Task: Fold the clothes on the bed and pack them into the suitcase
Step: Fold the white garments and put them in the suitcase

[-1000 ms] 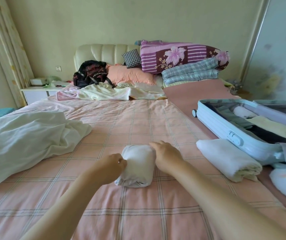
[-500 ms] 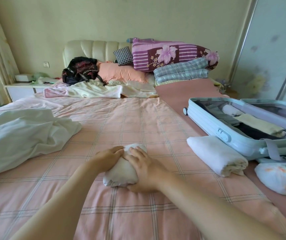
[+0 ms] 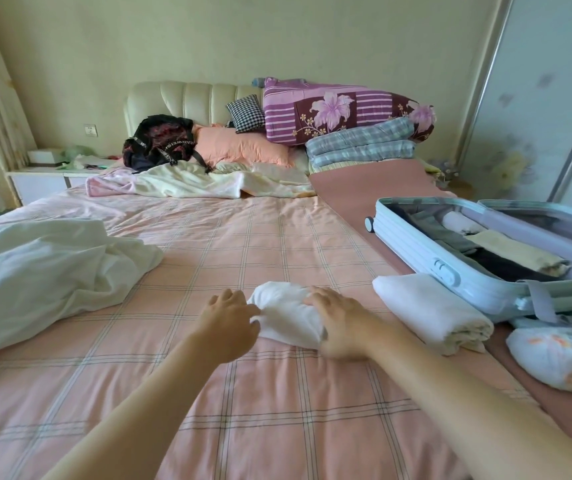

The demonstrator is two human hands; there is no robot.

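A small rolled white garment (image 3: 286,311) lies on the pink checked bed sheet (image 3: 243,244) in front of me. My left hand (image 3: 230,317) pinches its left end with bent fingers. My right hand (image 3: 340,323) lies over its right end, fingers curved round the roll. The open light-blue suitcase (image 3: 416,244) stands on the bed to the right and holds several folded clothes. A folded white cloth (image 3: 429,313) lies against the suitcase's near side. A loose white garment (image 3: 45,271) is heaped at the left.
A white bundle with orange print (image 3: 561,355) sits at the near right. At the headboard are a black backpack (image 3: 163,143), pillows, folded quilts (image 3: 343,112) and a crumpled pale blanket (image 3: 191,185). A nightstand (image 3: 42,178) stands at the far left.
My right hand slid from the top of the roll to its right end. The left hand shifted to the left end. The roll now looks a little wider and flatter.
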